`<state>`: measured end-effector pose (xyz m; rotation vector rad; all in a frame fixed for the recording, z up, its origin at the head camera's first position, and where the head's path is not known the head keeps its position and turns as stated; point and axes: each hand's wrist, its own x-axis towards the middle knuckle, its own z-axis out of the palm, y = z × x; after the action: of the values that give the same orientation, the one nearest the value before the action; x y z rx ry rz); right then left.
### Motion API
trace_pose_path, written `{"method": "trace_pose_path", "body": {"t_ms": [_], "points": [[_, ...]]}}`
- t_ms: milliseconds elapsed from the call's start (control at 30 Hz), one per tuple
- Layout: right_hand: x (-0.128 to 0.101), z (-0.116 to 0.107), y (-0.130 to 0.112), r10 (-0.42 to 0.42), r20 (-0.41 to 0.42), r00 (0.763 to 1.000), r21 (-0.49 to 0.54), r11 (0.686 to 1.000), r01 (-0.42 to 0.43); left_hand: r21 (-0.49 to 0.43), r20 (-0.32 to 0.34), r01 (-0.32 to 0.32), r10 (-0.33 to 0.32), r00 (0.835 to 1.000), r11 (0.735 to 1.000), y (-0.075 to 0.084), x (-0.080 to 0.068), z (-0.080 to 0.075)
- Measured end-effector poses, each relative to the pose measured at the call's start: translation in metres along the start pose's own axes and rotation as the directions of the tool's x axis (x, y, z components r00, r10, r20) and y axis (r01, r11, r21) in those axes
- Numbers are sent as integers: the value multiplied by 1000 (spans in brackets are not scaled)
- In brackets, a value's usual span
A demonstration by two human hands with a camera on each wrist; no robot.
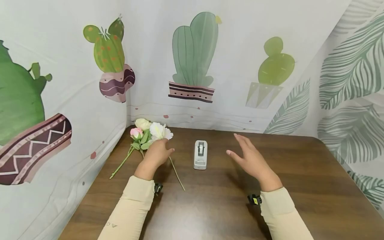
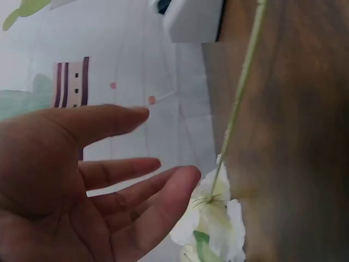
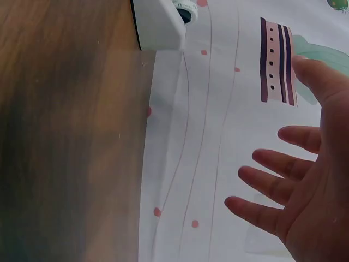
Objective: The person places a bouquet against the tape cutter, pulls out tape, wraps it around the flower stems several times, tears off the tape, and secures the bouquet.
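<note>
Three artificial flowers lie at the back left corner of the brown table (image 1: 300,173): a white bloom (image 1: 160,131), a cream one (image 1: 142,124) and a pink bud (image 1: 136,133), with thin green stems (image 1: 177,174). My left hand (image 1: 157,153) hovers over them, fingers relaxed and open, holding nothing; the left wrist view shows its palm (image 2: 82,185) beside the white flower (image 2: 215,218) and its stem (image 2: 240,87). A white tape dispenser (image 1: 200,154) stands between the hands. My right hand (image 1: 250,156) floats open to its right, fingers spread (image 3: 272,164).
Cactus-printed cloth (image 1: 192,60) hangs behind and to the left of the table, a leaf-printed sheet (image 1: 354,83) to the right. The dispenser's end (image 3: 158,24) shows at the top of the right wrist view. Cream sleeves (image 1: 132,206) cover both forearms.
</note>
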<state>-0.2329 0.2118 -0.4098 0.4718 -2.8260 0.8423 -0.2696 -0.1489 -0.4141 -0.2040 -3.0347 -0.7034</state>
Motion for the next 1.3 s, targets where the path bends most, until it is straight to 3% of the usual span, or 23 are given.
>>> {"method": "trace_pose_path", "body": {"t_ms": [233,667,967,1167,1300], "points": [[-3,9,-6,-38,8,999,3,999,38,52,16,94,-95,995,994,-3,-2,11],[-4,25,-12,-115,22,993,-11,993,115,92,100,190,-199,975,977,-7,-4,24],[-1,27,-16,-154,25,988,-8,988,154,-14,178,245,-239,955,969,-10,0,29],[-1,28,-17,-151,54,987,17,988,151,-152,237,305,-265,935,940,-10,3,29],[-2,29,-19,-150,71,986,29,988,149,-191,248,309,-259,934,932,-9,3,26]]}}
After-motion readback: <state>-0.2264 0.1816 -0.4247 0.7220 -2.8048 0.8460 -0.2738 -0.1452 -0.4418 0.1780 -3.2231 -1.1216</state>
